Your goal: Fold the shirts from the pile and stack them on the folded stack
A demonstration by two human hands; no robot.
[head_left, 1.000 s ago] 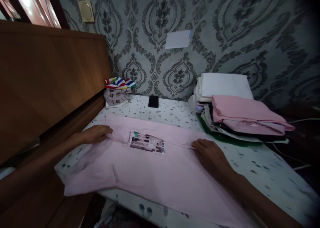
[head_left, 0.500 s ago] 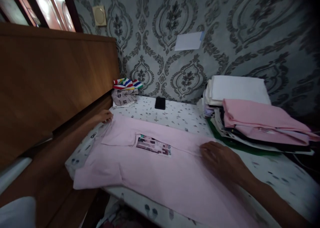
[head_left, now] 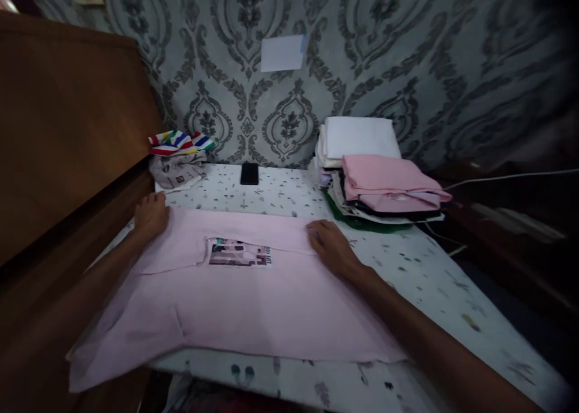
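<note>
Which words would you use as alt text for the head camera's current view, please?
Two bare hands, left and right, rest on a partly folded pink garment on a patterned table. Behind lie a black phone-like object and two piles of cloth.

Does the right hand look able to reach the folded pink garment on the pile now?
Probably yes: the right hand rests on the spread pink shirt, and nothing visible blocks its way to the folded pink garment.

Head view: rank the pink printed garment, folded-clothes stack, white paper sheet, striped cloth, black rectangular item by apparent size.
1. Pink printed garment
2. Folded-clothes stack
3. White paper sheet and striped cloth: too alike to rank
4. Black rectangular item
</note>
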